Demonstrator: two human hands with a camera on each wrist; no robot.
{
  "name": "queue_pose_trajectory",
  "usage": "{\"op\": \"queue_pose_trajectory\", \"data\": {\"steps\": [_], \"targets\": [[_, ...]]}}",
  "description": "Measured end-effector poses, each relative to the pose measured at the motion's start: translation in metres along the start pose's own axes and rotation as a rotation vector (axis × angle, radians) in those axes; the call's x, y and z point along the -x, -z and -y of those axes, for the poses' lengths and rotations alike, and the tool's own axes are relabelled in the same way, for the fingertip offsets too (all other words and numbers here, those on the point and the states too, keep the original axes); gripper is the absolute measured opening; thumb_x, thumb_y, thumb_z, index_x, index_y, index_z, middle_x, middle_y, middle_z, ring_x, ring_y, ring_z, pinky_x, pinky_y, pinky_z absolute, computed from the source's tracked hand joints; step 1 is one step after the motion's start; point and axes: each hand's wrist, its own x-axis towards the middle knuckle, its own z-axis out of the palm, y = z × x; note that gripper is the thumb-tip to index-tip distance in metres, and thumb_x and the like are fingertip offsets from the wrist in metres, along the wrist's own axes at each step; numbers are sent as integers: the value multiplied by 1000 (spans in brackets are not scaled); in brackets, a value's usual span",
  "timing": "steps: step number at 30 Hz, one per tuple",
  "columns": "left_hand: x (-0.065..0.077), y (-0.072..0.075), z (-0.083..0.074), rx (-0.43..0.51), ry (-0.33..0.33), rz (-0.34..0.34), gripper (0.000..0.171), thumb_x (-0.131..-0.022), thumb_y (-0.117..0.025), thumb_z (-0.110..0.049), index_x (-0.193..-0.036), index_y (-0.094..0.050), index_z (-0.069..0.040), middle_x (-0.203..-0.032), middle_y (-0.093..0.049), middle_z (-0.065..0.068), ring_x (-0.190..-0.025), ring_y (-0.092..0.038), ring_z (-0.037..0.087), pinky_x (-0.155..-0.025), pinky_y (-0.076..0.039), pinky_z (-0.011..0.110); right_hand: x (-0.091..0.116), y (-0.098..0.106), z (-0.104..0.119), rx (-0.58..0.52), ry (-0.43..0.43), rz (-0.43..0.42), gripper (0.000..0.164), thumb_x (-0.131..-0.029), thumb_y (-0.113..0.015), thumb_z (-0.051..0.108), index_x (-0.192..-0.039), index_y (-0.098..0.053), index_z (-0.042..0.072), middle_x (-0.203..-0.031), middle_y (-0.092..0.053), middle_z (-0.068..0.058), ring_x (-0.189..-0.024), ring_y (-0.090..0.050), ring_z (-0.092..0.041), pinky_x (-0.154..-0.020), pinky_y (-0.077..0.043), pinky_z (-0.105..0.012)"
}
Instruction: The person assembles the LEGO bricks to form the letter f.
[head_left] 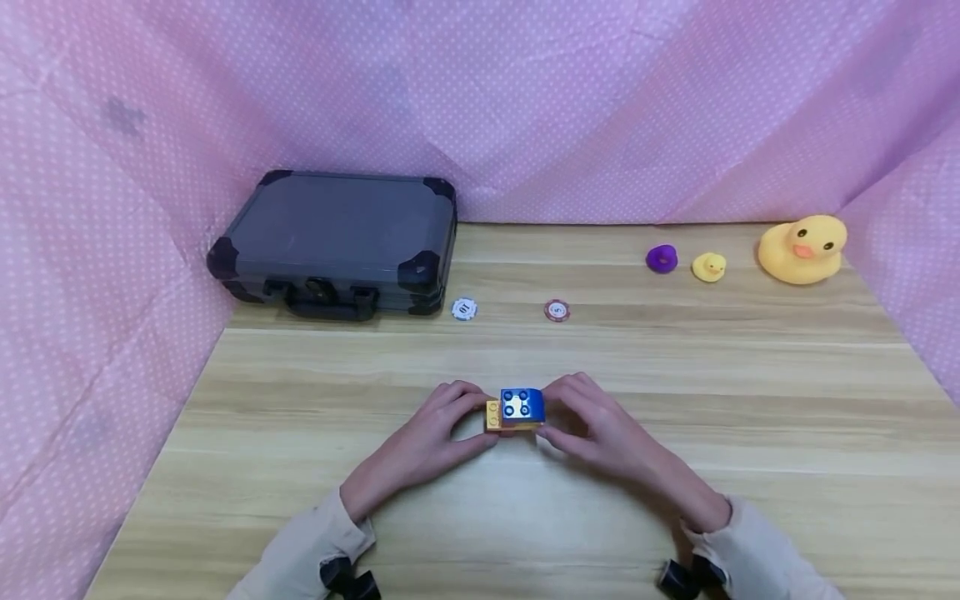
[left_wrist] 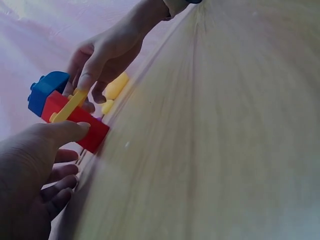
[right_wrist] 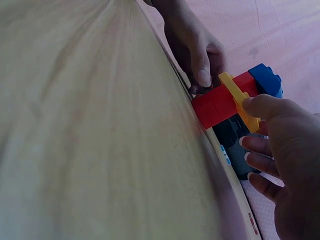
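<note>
Between the two hands stands a stack of toy building blocks: red blocks (right_wrist: 212, 109) at the bottom, a yellow plate (left_wrist: 70, 106) above, more red over it, and a studded blue block (head_left: 522, 405) with a rounded end on top. My left hand (head_left: 431, 442) grips the lower red part from the left, its thumb across the side in the left wrist view. From the other side my right hand (head_left: 611, 433) pinches the jutting end of the yellow plate, thumb on its face in the right wrist view. The stack's base is close over the table (head_left: 480, 517).
A dark grey case (head_left: 345, 225) with black corners lies at the back left. Before it are a white chip (head_left: 464, 309) and a red chip (head_left: 557, 311). A purple duck (head_left: 662, 259), a small yellow duck (head_left: 708, 267) and a large yellow duck (head_left: 801, 252) sit back right.
</note>
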Motion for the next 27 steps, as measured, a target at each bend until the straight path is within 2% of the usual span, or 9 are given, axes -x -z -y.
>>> {"op": "queue_pose_trajectory", "data": {"steps": [9,17,22,27], "targets": [[6,8,2,33,-27,-58,46,-94,-78,-41,-135,-66,-26,-134,-54,-11,-124,-50,11,-102,-48,44,1,-2,-2,-4,4,-20,34,-91,-82,16,-122,-68,16,-120,-65,7,-111,-56,-14,-92,-53,-32],[6,7,3,94,-18,-107,33,-96,-76,-37,-128,-70,-26,-130,-56,-12,-120,-52,9,-100,-49,44,1,-4,-5,4,40,-48,33,-90,-82,13,-121,-69,13,-117,-66,5,-108,-57,-15,-90,-53,-31],[5,4,4,96,-41,-132,31,-96,-77,-29,-126,-70,-24,-126,-58,-12,-118,-53,8,-99,-50,42,-1,-5,-2,-6,10,-46,33,-91,-81,12,-122,-69,13,-116,-67,6,-108,-57,-14,-89,-54,-32],[2,3,4,100,-22,-148,29,-99,-73,-32,-126,-70,-21,-125,-60,-11,-112,-54,7,-93,-53,37,-3,-4,0,-25,-50,-38,33,-92,-81,14,-123,-69,13,-114,-67,7,-106,-56,-13,-85,-55,-31]]}}
